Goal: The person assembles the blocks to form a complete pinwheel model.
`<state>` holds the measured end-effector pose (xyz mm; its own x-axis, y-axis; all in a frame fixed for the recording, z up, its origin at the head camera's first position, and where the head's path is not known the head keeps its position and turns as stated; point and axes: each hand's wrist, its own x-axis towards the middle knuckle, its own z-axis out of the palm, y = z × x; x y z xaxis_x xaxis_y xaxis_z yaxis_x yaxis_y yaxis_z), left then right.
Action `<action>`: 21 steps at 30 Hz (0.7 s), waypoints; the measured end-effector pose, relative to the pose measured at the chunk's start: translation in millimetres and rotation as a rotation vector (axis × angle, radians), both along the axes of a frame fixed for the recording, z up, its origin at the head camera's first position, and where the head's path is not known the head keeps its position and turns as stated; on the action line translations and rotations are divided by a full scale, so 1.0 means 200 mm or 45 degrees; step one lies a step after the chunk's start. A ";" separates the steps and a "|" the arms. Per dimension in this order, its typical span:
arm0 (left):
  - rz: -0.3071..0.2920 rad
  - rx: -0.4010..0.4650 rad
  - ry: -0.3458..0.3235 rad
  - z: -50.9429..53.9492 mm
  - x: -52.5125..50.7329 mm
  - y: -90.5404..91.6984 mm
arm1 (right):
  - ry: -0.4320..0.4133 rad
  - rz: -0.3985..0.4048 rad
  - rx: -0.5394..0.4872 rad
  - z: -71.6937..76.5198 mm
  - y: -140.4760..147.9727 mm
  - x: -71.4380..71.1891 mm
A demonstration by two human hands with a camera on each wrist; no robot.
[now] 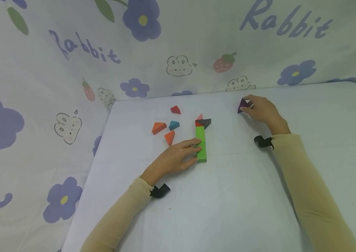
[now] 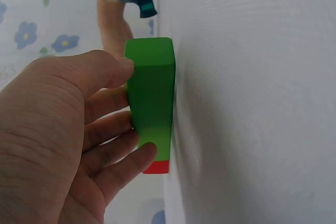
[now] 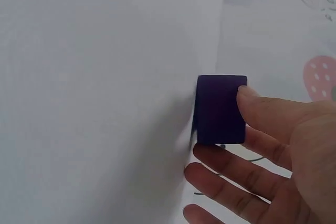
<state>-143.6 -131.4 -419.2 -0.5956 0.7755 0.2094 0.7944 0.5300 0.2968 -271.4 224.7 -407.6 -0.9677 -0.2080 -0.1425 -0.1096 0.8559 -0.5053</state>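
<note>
My left hand [image 1: 178, 155] touches the left side of a long green block [image 1: 202, 154], its fingers spread along it. A seam shows across the green, where a second green piece [image 1: 200, 131] seems to join end to end. At the far end sit a red piece [image 1: 198, 124], a dark grey triangular block [image 1: 206, 122] and a pink triangle [image 1: 200, 117]. Farther right, my right hand [image 1: 261, 110] pinches a purple triangular block [image 1: 242, 105] between thumb and fingers. In the right wrist view, one rectangular face of this purple block [image 3: 220, 109] shows, tilted up close to the table surface.
Loose pieces lie left of the green row: a red block [image 1: 175, 110], a blue block [image 1: 174, 125], an orange block [image 1: 159, 127] and another orange block [image 1: 169, 137]. A white cloth covers the table [image 1: 228, 203]. Behind it hangs a printed curtain [image 1: 196, 42].
</note>
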 end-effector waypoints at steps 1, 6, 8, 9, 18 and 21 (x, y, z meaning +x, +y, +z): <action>0.001 0.002 -0.002 0.00 0.00 0.00 | 0.009 -0.009 0.005 0.00 0.00 0.00; 0.001 0.011 0.000 0.01 0.00 0.00 | 0.034 -0.055 0.009 0.00 -0.02 0.00; 0.001 0.012 -0.002 0.01 0.01 0.00 | 0.035 -0.075 -0.007 0.00 -0.03 0.00; 0.001 0.014 -0.003 0.02 0.01 0.00 | 0.033 -0.084 -0.020 0.00 -0.02 0.00; 0.007 0.011 -0.024 0.01 0.01 0.00 | 0.001 -0.117 -0.123 -0.01 -0.02 0.00; 0.012 0.018 -0.041 0.01 0.01 0.00 | 0.014 -0.090 -0.132 -0.01 -0.05 -0.01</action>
